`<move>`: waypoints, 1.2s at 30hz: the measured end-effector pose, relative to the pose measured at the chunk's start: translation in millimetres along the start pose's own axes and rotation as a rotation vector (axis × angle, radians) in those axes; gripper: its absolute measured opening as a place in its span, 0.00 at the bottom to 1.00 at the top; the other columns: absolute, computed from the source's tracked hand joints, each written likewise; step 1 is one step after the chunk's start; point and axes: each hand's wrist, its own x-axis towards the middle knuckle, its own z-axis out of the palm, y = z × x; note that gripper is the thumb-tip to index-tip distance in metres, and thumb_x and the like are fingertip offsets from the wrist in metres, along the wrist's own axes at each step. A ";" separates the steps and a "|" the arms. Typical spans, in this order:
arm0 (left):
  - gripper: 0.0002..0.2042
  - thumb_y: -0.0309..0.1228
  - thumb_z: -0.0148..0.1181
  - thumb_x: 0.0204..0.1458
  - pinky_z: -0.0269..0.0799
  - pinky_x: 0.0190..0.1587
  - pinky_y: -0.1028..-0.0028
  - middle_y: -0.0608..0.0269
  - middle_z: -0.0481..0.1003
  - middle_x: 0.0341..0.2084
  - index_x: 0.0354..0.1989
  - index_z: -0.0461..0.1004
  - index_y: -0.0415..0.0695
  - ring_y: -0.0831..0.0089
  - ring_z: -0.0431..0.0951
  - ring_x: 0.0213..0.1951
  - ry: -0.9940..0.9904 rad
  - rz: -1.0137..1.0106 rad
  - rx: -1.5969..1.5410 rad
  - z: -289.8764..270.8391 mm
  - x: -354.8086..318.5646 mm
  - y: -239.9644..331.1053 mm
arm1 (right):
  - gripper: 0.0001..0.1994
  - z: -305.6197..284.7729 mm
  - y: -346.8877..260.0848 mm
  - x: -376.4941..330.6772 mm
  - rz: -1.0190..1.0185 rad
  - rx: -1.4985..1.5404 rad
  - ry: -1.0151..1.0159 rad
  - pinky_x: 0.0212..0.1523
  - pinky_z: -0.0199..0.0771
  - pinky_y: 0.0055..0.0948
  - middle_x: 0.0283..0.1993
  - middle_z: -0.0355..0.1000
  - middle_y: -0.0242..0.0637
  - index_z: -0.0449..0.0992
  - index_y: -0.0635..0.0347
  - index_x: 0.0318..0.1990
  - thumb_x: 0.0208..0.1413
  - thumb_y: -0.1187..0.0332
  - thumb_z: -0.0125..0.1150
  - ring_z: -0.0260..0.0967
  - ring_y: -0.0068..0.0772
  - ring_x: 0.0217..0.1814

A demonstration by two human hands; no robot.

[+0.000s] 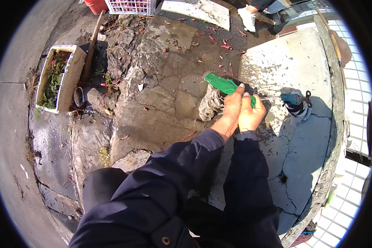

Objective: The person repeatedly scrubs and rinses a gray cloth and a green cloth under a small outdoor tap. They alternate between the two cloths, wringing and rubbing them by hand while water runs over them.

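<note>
Head view: both hands, left hand [232, 108] and right hand [250, 113], clenched the green bag [221, 83] over cracked slab [301, 153]; mid-handling, next wanted firm pull.

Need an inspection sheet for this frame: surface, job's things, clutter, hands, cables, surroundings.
Surface: cracked grey concrete slab, wet in patches, beside broken muddy paving.
Job's things: long green object held in both hands; what kind of thing it is cannot be told.
Clutter: crumpled grey rag by the hands; small blue tool on the slab; red scraps scattered on the paving.
Hands: left hand and right hand side by side, both gripping the green object.
Cables: nothing seen.
Surroundings: white planter box with plants at left; white crate at top; white tiled floor at right.
</note>
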 end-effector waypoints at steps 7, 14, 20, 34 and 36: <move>0.16 0.41 0.61 0.61 0.67 0.29 0.65 0.65 0.72 0.23 0.27 0.74 0.41 0.72 0.67 0.22 0.019 0.216 0.079 -0.7 -3.8 0.0 | 0.12 1.1 -25.8 -19.7 -0.067 -0.050 -0.070 0.28 0.56 0.20 0.24 0.64 0.20 0.69 0.62 0.25 0.59 0.76 0.65 0.55 0.10 0.29; 0.15 0.41 0.61 0.61 0.70 0.36 0.67 0.63 0.76 0.31 0.37 0.77 0.40 0.71 0.73 0.32 -0.028 0.195 0.114 2.4 -6.3 6.8 | 0.11 -2.5 -11.5 11.6 0.200 0.106 0.101 0.25 0.64 0.29 0.20 0.65 0.28 0.69 0.67 0.26 0.58 0.73 0.63 0.57 0.18 0.25; 0.13 0.39 0.62 0.61 0.72 0.36 0.69 0.60 0.78 0.33 0.39 0.77 0.39 0.71 0.76 0.33 0.036 -0.009 -0.032 3.4 -3.9 8.6 | 0.12 3.4 -10.0 15.8 0.047 -0.068 0.050 0.27 0.64 0.28 0.21 0.69 0.29 0.73 0.68 0.28 0.61 0.70 0.62 0.58 0.18 0.25; 0.14 0.38 0.61 0.61 0.68 0.29 0.66 0.66 0.71 0.24 0.28 0.73 0.41 0.73 0.69 0.25 -0.110 0.319 0.041 3.4 -8.1 4.7 | 0.10 -2.4 -19.3 -4.0 0.025 -0.036 0.063 0.29 0.65 0.26 0.21 0.69 0.28 0.74 0.67 0.29 0.61 0.71 0.63 0.61 0.15 0.28; 0.14 0.38 0.60 0.62 0.66 0.27 0.67 0.66 0.71 0.23 0.28 0.73 0.41 0.73 0.68 0.24 -0.037 0.210 0.084 1.9 -9.9 2.9 | 0.11 -1.9 -29.8 -15.6 -0.021 -0.174 -0.031 0.28 0.65 0.25 0.22 0.69 0.26 0.72 0.65 0.28 0.61 0.71 0.63 0.60 0.13 0.28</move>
